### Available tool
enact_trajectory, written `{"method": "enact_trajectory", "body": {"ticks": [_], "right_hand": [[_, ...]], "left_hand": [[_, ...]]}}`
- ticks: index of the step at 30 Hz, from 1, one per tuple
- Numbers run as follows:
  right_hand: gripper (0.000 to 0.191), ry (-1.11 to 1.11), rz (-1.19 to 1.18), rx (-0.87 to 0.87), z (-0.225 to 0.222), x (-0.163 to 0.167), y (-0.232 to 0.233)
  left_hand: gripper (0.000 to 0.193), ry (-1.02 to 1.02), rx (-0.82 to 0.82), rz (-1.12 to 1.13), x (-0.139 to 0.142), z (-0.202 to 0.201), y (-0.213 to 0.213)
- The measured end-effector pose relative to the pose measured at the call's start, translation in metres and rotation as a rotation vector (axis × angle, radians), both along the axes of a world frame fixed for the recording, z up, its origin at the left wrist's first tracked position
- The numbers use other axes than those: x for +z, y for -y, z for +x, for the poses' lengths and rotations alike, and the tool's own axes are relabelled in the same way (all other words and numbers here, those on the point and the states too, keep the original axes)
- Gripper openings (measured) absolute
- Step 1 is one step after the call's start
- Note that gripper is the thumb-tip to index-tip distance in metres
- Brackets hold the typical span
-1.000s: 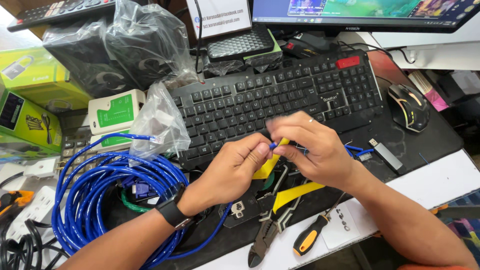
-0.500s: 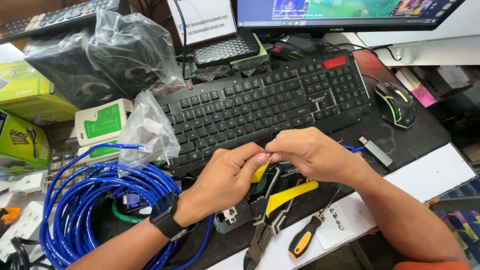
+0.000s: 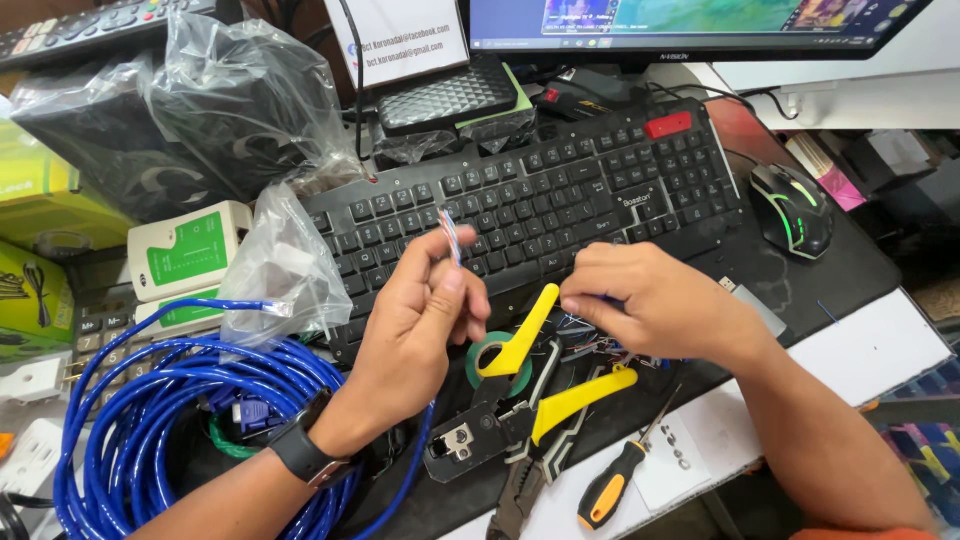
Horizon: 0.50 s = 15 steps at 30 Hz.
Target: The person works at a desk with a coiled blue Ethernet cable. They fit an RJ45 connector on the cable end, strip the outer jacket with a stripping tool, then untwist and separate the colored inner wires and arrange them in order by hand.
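The blue network cable coil [image 3: 150, 420] lies at eight o'clock. The left hand [image 3: 420, 320] has its grip pinched on the cable's bare wire ends [image 3: 450, 235]; the thin wires could slip out of order. The right hand [image 3: 650, 305] is curled shut at three o'clock; I cannot tell on what.

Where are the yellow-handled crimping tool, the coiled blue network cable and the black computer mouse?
yellow-handled crimping tool [image 3: 520, 340]: head view, upper yellow handle.
coiled blue network cable [image 3: 150, 400]: head view, top of coil.
black computer mouse [image 3: 790, 208]: head view, its back.

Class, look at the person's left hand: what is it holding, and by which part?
The left hand pinches the blue cable near its stripped end, its thin wires sticking up above the fingertips.
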State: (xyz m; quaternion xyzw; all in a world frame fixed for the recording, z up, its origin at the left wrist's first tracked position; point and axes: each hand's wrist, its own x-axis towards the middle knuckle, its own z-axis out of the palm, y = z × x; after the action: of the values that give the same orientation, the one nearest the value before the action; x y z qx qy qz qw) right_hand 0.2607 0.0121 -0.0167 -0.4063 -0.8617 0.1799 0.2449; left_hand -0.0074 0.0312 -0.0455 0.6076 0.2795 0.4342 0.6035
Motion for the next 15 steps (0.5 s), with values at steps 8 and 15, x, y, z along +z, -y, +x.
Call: {"method": "enact_trajectory", "body": {"ticks": [8, 15], "right_hand": [[0.016, 0.111, -0.033, -0.086, 0.003, 0.000, -0.004], [0.017, 0.195, -0.094, -0.053, 0.009, 0.005, -0.003]], "left_hand": [[0.064, -0.056, -0.036, -0.011, 0.016, 0.001, 0.006], [0.063, -0.181, 0.025, 0.191, 0.016, 0.005, 0.015]]}}
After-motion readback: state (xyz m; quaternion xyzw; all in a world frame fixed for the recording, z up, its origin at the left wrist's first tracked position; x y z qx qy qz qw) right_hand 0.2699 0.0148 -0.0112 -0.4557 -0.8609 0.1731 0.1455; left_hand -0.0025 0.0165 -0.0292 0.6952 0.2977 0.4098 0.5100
